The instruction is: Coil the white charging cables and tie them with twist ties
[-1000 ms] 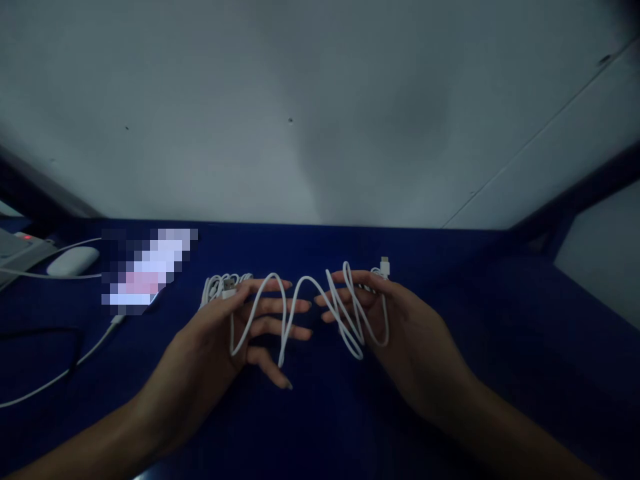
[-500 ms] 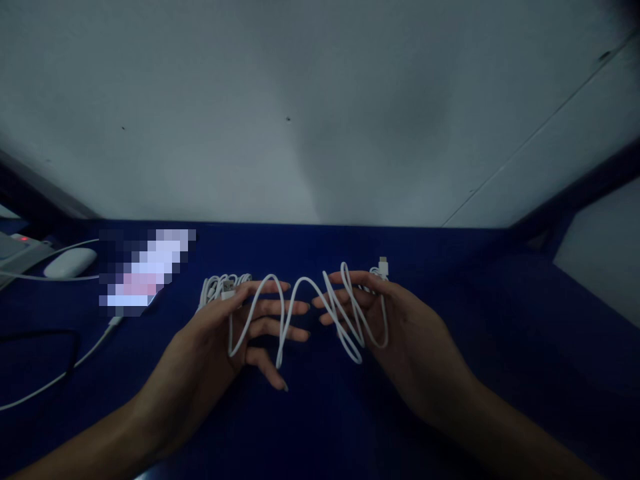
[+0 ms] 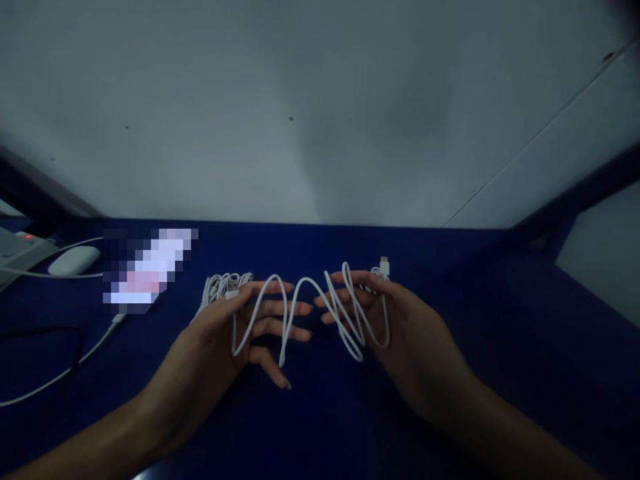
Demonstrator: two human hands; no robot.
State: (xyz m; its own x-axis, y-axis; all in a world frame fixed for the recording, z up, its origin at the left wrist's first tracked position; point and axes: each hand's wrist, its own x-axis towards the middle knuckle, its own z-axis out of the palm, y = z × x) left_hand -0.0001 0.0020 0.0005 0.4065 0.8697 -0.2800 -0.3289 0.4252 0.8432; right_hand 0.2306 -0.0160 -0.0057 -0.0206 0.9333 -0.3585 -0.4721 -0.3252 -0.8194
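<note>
- Head view, w/ 12 at top of view: we've got a white USB cable [image 3: 306, 279] strung betw. our L hand [image 3: 213, 333] and R hand [image 3: 415, 320], up off the blue tabletop [image 3: 320, 427].
- L grip: thumb looks pinched on the cable just under the USB-A plug [image 3: 233, 287]; other fingers splayed apart, slack passing in front of them.
- R grip: thumb side looks closed on the cable below the metal-tipped plug [image 3: 385, 267] (type too small to call); rest of fingers loose, pointing approx. 9 o'clock.
- Key relation: cable's long axis runs 9 to 3 o'clock, hand to hand. Mid-arch sits approx. 2 o'clock from our L, 10 o'clock from our R. Tight loops bunch nearer our R; wider zigzag on our L.
- Bundled white cables [image 3: 215, 288] at 12 o'clock from our L hand, partly hidden behind it; can't tell if touching. More white strands behind our R fingers, mostly hidden.
- Approx. 10 o'clock from our L hand: lit phone [image 3: 155, 270], blurred out, w/ white charging lead [image 3: 95, 351] at its near end. White rounded case [image 3: 74, 261], poss. a mouse, farther out.
- Far 9 o'clock edge: power strip [image 3: 23, 252], red light on.
</note>
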